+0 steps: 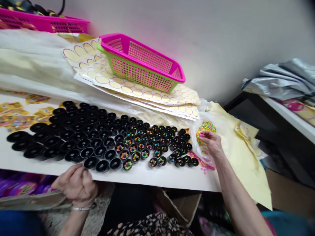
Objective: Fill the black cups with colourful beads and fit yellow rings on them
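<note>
My right hand [213, 142] reaches into an open clear plastic bag [222, 126] of small multicoloured beads or candies [208, 127]. Its fingers are pressed together over them, with a pink spot at the tips; whatever is pinched is too small to name. At the table's front edge my left hand [80, 183] is curled closed, fingertips beside a black cup [90, 162]; its inside is hidden. Many small round black cups stand packed together. Those on the left look bare inside, while cups in the middle and right, like this filled cup [127, 164], hold coloured pieces.
Behind the cups, a pink and green basket [145, 70] stands on sheets of round cream stickers [135, 90]. Yellow packets [18, 114] lie at left. Loose pink pieces [200, 160] spill beside the bag, near yellow paper [246, 170]. A shelf [287, 108] juts in at right.
</note>
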Demonstrator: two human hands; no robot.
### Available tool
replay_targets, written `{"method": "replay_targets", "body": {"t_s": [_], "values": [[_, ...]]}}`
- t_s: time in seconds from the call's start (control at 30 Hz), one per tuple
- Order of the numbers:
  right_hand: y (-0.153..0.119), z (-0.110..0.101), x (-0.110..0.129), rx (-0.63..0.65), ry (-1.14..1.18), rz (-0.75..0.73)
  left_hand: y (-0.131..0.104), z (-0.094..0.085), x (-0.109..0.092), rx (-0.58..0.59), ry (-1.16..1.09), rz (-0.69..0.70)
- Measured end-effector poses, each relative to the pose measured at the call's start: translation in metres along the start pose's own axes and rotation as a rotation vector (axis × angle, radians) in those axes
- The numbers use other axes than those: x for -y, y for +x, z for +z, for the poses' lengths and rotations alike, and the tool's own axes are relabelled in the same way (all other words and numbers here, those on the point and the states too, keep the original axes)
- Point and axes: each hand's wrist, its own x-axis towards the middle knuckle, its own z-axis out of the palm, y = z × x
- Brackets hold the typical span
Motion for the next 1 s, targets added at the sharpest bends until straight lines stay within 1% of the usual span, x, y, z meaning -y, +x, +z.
{"method": "replay_targets", "body": {"t_s": [0.07, 0.1, 0.13, 0.2, 0.27, 0.33, 0.4, 0.47, 0.57, 0.63, 0.7, 0.77, 0.8, 0.87, 0.9, 0.97, 1.0], "values": [[-0.01, 0.008, 0.02, 0.041, 0.119, -0.024, 0.002, -0.002, -0.006, -0.04, 0.068, 0.106], [-0.016, 0.016, 0.034, 0.09, 0.16, -0.032, 0.003, -0.004, -0.01, -0.061, 0.109, 0.166], [-0.022, 0.027, 0.048, 0.152, 0.19, -0.033, 0.005, -0.006, -0.015, -0.061, 0.128, 0.195], [-0.035, 0.056, 0.077, 0.309, 0.211, -0.039, 0.006, -0.01, -0.022, -0.053, 0.148, 0.216], [-0.046, 0.091, 0.103, 0.505, 0.19, -0.087, 0.006, -0.012, -0.024, -0.007, 0.168, 0.209], [-0.055, 0.128, 0.122, 0.699, 0.142, -0.211, 0.005, -0.014, -0.025, 0.026, 0.178, 0.199], [-0.06, 0.163, 0.135, 0.832, 0.052, -0.383, 0.004, -0.016, -0.025, 0.032, 0.173, 0.2], [-0.062, 0.191, 0.141, 0.888, -0.111, -0.559, 0.003, -0.017, -0.026, 0.031, 0.16, 0.2], [-0.065, 0.217, 0.147, 0.901, -0.444, -0.791, 0.004, -0.018, -0.027, 0.027, 0.142, 0.193], [-0.068, 0.226, 0.151, 0.908, -0.651, -0.928, 0.004, -0.017, -0.028, 0.023, 0.142, 0.197], [-0.073, 0.233, 0.155, 0.913, -0.802, -1.04, 0.005, -0.017, -0.028, 0.021, 0.147, 0.205], [-0.077, 0.238, 0.159, 0.914, -0.883, -1.103, 0.005, -0.017, -0.027, 0.018, 0.147, 0.211], [-0.077, 0.239, 0.161, 0.911, -0.893, -1.108, 0.005, -0.017, -0.027, 0.017, 0.143, 0.211], [-0.076, 0.237, 0.163, 0.897, -0.844, -1.069, 0.005, -0.017, -0.027, 0.014, 0.133, 0.211], [-0.073, 0.231, 0.163, 0.879, -0.782, -1.023, 0.005, -0.017, -0.027, 0.013, 0.127, 0.211], [-0.066, 0.21, 0.157, 0.813, -0.598, -0.881, 0.004, -0.017, -0.027, 0.015, 0.12, 0.21], [-0.061, 0.192, 0.15, 0.763, -0.503, -0.791, 0.004, -0.017, -0.027, 0.016, 0.12, 0.212]]}}
